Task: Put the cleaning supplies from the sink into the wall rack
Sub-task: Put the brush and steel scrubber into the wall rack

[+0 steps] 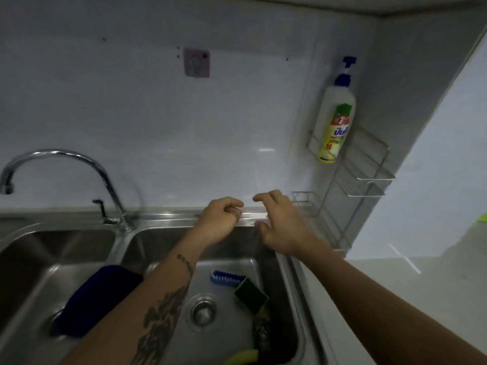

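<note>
Head view. Both hands hover over the far rim of the right sink basin (284,293), and neither holds anything. The left hand (220,222) has its fingers curled loosely toward the palm; the right hand (282,225) has its fingers spread apart.

The remaining supplies lie below and behind the hands, toward the person: a blue scrub brush (228,276), a green sponge (251,293) leaning just beside it, a dark scouring pad (261,335), and a yellow-green item (243,356) at the frame's lower edge, too cropped to identify. A dark blue cloth (97,301) is draped over the basin divider under the left forearm.

The wire wall rack (369,167) is mounted above and to the right of the right hand, and already holds a pump bottle of dish soap (336,122).

Recommended procedure: lower one hand into the basin, grasp the brush by its body, and lift it clear of the sponge before carrying it up and right to the rack's free space.
</note>
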A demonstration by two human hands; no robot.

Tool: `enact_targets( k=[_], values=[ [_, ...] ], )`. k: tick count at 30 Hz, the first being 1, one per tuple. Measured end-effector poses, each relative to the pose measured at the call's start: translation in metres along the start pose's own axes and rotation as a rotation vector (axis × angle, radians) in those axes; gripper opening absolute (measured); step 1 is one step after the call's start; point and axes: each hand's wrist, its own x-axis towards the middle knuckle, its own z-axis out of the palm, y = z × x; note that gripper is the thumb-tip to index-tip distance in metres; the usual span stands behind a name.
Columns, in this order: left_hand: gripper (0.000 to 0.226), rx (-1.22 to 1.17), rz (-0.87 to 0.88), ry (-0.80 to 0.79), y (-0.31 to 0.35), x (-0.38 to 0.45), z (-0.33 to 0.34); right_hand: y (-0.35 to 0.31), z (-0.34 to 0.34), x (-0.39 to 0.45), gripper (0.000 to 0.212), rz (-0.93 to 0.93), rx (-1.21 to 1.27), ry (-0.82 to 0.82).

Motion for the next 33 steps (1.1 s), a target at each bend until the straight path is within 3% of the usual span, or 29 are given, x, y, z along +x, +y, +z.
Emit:
enact_targets(
  k=[5, 10, 16, 25, 33],
  values=[
    [0.026, 0.051, -0.148, -0.025, -0.101, -0.043, -0.006, -0.021, 0.083, -0.039, 0.060, 0.085, -0.063, -0.316],
    [0.028, 0.258, -0.253, -0.186, -0.174, -0.088, 0.000, -0.028, 0.138, -0.078, 0.063, 0.155, -0.131, -0.571],
    [0.057, 0.504, -0.324, -0.387, -0.236, -0.119, 0.000, -0.009, 0.170, -0.119, 0.064, 0.267, -0.266, -0.829],
    [0.060, 0.774, -0.286, -0.492, -0.261, -0.114, 0.014, 0.020, 0.194, -0.136, 0.072, 0.246, -0.303, -0.967],
    [0.064, 0.650, -0.291, -0.575, -0.261, -0.097, 0.052, 0.046, 0.217, -0.133, 0.062, 0.216, -0.413, -1.015]
  ],
)
